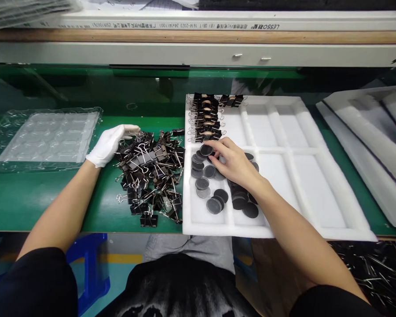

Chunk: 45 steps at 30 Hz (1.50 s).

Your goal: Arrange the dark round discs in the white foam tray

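My left hand (110, 141), in a white glove, rests at the upper left edge of a heap of black binder clips (148, 160). Its fingers are stretched out over the clips, partly merging with them. Bare and reaching into the white foam tray (188, 226), my right hand (232, 162) has thumb and forefinger on the edges of a dark round disc (206, 150). More discs (215, 205), dark with lighter rims, lie loose in the tray's front compartments, some hidden under my wrist. Just beyond my fingers stands a column of binder clips clamped on round pieces (207, 118).
A clear plastic blister tray (49, 136) lies at the left on the green table (16, 198). White foam trays (376, 141) are stacked at the right. A grey rail (135, 53) crosses the back. More binder clips (379, 273) sit below the table edge, lower right.
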Available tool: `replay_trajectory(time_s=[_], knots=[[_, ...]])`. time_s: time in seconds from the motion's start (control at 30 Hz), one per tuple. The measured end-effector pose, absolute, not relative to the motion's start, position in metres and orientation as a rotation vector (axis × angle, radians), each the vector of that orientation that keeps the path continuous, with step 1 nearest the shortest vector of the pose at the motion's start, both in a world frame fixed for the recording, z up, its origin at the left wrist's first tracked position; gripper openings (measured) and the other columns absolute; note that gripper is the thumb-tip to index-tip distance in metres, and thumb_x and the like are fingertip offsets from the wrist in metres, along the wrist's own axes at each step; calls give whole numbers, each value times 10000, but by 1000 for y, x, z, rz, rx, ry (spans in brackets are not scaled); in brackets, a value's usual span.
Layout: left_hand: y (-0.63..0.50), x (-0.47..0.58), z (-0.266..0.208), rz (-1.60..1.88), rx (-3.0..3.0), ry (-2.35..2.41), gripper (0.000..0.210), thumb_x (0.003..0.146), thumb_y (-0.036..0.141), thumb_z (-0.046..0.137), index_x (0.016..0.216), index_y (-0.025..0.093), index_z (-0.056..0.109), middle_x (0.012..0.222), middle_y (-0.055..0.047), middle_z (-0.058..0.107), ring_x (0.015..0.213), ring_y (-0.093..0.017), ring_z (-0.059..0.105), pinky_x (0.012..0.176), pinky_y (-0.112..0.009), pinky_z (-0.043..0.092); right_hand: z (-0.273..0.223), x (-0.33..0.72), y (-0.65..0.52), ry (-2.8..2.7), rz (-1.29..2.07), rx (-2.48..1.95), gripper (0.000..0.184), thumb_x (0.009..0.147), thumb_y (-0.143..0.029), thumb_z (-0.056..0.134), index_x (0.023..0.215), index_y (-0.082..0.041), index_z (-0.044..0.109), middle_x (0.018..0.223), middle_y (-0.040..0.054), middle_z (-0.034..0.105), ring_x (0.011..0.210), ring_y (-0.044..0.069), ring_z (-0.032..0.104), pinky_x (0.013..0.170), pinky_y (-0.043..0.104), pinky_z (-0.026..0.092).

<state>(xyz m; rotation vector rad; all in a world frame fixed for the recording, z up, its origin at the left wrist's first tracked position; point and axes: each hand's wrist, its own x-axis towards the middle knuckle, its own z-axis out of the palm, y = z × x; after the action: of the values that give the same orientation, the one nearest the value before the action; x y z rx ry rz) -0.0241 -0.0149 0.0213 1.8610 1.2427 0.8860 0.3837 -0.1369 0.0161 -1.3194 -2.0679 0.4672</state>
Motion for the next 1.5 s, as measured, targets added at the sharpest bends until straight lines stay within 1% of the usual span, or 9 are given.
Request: replay_trajectory(time_s=[0.2, 0.4, 0.5, 0.67, 0.8, 0.97, 1.1, 1.33, 1.5], knots=[[-14, -26, 20, 896, 1827, 1224, 539, 1059, 706, 501, 1222, 297, 812, 1392, -60, 786, 1341, -293, 719, 1157, -460, 579, 15, 384, -137, -2061, 489, -1340, 462, 1057, -290, 529, 1499, -211, 640, 1188, 124, 590, 894, 208, 669, 831, 419, 611], [-13, -27, 17, 933, 1830, 1193, 586, 1083, 669, 506, 1269, 197, 800, 1394, -128, 779, 1314, -302, 732, 1158, -507, 580, 16, 383, -137, -2062, 471, -1351, 468, 1067, -305, 549, 1512, -202, 649, 1173, 123, 594, 885, 204, 650, 827, 402, 601], [-13, -26, 16, 934, 1829, 1196, 587, 1089, 653, 506, 1279, 180, 797, 1398, -140, 776, 1315, -308, 731, 1166, -525, 572, 17, 382, -138, -2075, 474, -1379, 478, 1078, -330, 553, 1531, -204, 641, 1183, 122, 599, 843, 192, 631, 834, 406, 593], [-13, -26, 17, 938, 1851, 1192, 567, 1102, 633, 493, 1277, 191, 803, 1398, -126, 779, 1319, -306, 732, 1153, -520, 584, 20, 381, -139, -2095, 505, -1450, 521, 1084, -369, 547, 1580, -221, 609, 1192, 126, 600, 834, 198, 623, 804, 405, 579], [-14, -26, 17, 940, 1851, 1189, 542, 1101, 627, 497, 1261, 214, 810, 1385, -119, 785, 1317, -302, 735, 1141, -511, 595, 21, 381, -139, -2083, 524, -1438, 531, 1077, -370, 533, 1574, -203, 617, 1183, 127, 601, 845, 202, 632, 818, 413, 577], [-14, -25, 19, 909, 1834, 1224, 513, 1071, 679, 501, 1217, 303, 818, 1380, -60, 791, 1334, -297, 726, 1167, -490, 588, 20, 381, -139, -2091, 516, -1433, 526, 1081, -371, 516, 1572, -212, 618, 1190, 131, 607, 863, 206, 635, 827, 416, 586], [-13, -25, 19, 897, 1824, 1247, 541, 1053, 723, 491, 1204, 319, 816, 1364, -43, 798, 1325, -285, 729, 1164, -457, 587, 17, 382, -138, -2106, 463, -1427, 540, 1086, -382, 505, 1579, -195, 620, 1270, 155, 585, 887, 212, 644, 805, 422, 597], [-15, -24, 21, 885, 1818, 1266, 568, 1037, 752, 482, 1212, 324, 812, 1376, -50, 793, 1340, -293, 722, 1175, -469, 575, 18, 382, -139, -2117, 462, -1399, 516, 1087, -359, 517, 1571, -226, 634, 1407, 157, 577, 974, 237, 672, 917, 467, 627], [-14, -24, 19, 885, 1817, 1279, 596, 1020, 775, 478, 1203, 318, 814, 1384, -62, 790, 1350, -295, 718, 1165, -454, 580, 17, 382, -138, -2128, 453, -1411, 543, 1072, -376, 535, 1584, -221, 624, 1387, 159, 576, 960, 239, 663, 927, 489, 632]])
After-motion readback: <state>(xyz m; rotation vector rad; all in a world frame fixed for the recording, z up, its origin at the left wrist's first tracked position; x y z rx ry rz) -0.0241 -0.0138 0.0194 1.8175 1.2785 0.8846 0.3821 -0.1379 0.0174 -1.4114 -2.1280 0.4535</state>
